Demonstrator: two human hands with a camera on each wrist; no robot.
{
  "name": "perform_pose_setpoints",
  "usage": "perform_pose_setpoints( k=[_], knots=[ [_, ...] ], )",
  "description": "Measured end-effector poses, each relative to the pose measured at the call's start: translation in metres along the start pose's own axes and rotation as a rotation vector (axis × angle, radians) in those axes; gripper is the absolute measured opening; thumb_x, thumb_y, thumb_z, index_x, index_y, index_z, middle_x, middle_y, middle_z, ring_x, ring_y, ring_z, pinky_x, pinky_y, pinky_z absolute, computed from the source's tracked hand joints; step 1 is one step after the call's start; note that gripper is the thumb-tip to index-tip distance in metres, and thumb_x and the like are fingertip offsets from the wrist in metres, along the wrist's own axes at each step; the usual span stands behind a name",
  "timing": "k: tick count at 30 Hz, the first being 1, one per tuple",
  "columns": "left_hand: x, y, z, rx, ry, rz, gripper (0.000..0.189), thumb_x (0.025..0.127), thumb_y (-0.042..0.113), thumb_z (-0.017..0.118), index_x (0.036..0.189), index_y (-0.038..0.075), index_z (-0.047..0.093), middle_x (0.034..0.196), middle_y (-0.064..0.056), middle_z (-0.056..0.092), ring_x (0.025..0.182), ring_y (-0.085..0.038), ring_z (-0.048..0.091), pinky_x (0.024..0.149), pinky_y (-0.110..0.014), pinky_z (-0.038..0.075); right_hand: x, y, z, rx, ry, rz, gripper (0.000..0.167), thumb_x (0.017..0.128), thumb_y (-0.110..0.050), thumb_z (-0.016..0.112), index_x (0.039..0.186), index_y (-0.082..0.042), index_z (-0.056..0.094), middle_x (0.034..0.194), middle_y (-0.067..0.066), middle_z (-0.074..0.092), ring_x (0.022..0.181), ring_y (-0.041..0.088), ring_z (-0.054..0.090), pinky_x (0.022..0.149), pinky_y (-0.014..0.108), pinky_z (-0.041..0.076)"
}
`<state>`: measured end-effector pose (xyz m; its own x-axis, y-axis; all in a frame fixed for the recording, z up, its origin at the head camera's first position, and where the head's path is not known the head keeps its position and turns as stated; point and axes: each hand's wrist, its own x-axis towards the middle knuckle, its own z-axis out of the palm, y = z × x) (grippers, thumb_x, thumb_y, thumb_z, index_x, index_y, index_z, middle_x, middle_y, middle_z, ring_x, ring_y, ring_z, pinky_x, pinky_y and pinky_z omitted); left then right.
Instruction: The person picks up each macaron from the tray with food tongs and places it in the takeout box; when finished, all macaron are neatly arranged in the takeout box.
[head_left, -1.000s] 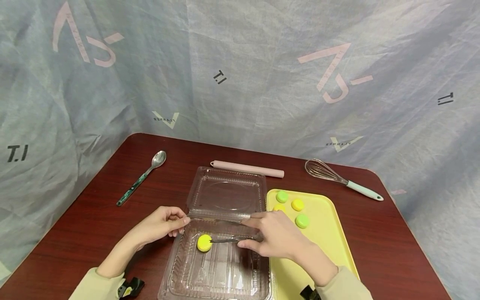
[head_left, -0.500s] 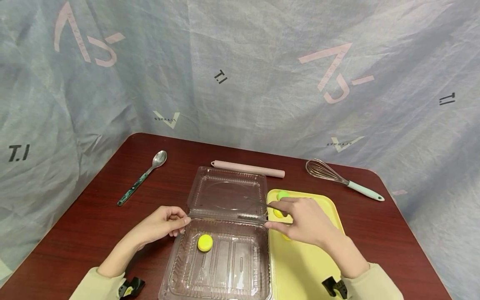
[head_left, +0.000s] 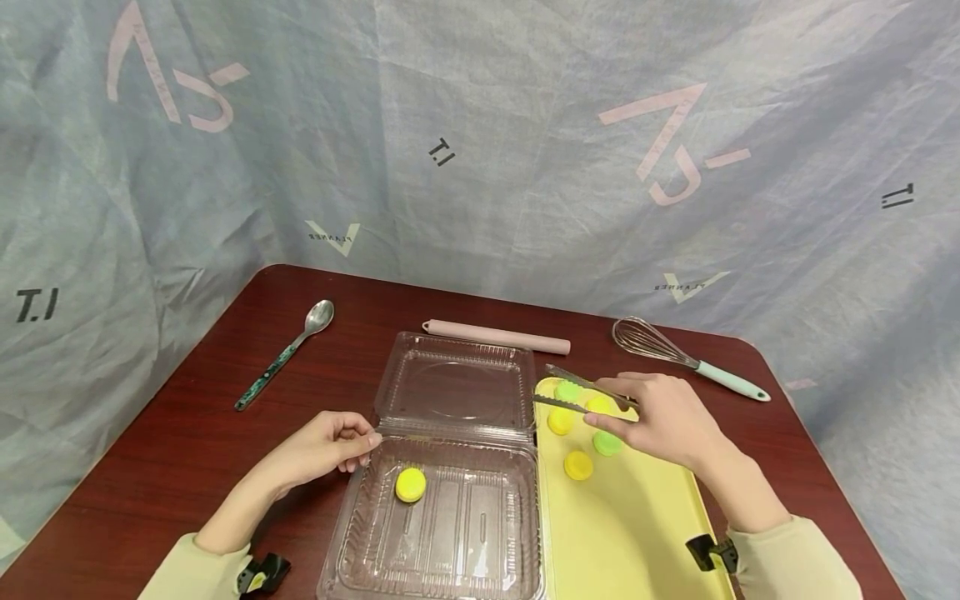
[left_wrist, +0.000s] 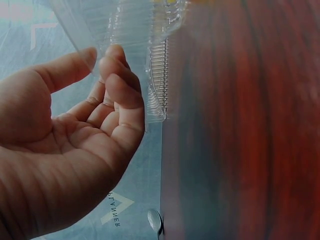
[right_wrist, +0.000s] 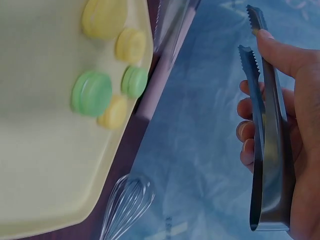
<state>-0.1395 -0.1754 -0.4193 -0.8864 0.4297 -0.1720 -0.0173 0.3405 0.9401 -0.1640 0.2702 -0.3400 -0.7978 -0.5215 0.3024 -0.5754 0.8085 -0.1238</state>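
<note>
My left hand [head_left: 326, 450] pinches the rim of a clear plastic clamshell container [head_left: 442, 542] at its left side, thumb and forefinger on the edge in the left wrist view. The container's lid [head_left: 457, 387] lies folded back. A single yellow macaron [head_left: 410, 485] sits inside the base, towards its left. My right hand [head_left: 663, 421] holds metal tongs [right_wrist: 272, 170] over the back of a yellow tray [head_left: 611, 537], their toothed tips apart with nothing between them. Beneath and near the tongs lie yellow macarons [head_left: 578, 465] and green macarons [head_left: 607, 442].
Behind the lid lies a pale pink rolling pin [head_left: 495, 337]. A whisk [head_left: 686, 358] with a pale green handle is at the back right, and a spoon [head_left: 283, 357] with a dark green handle lies at the left. A grey cloth [head_left: 480, 167] hangs behind the table.
The tongs have let go of the yellow macaron in the container. My right hand has carried them rightwards and back over the tray, their tips now spread. My left hand has stayed put.
</note>
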Motion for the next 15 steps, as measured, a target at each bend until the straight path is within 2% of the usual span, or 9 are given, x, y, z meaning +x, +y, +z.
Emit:
perform_pose_setpoints(
  k=[10, 15],
  knots=[
    [0.0, -0.001, 0.0, -0.001, 0.0, 0.002, 0.026, 0.098, 0.021, 0.065, 0.095, -0.005, 0.064, 0.073, -0.005, 0.06, 0.064, -0.015, 0.054, 0.058, -0.025, 0.046, -0.013, 0.035, 0.001, -0.023, -0.065, 0.14, 0.051, 0.084, -0.051, 0.076, 0.116, -0.011, 0.075, 0.098, -0.001, 0.074, 0.073, 0.011, 0.062, 0.062, 0.035, 0.046],
    [0.0, -0.002, 0.0, -0.002, -0.004, 0.0, 0.026, 0.098, 0.021, 0.065, 0.095, -0.005, 0.064, 0.073, -0.005, 0.06, 0.064, -0.015, 0.054, 0.059, -0.026, 0.046, -0.019, 0.049, 0.005, -0.011, -0.092, 0.194, 0.056, 0.085, -0.057, 0.072, 0.117, -0.011, 0.074, 0.108, 0.004, 0.074, 0.089, 0.022, 0.07, 0.071, 0.046, 0.052]
  ],
)
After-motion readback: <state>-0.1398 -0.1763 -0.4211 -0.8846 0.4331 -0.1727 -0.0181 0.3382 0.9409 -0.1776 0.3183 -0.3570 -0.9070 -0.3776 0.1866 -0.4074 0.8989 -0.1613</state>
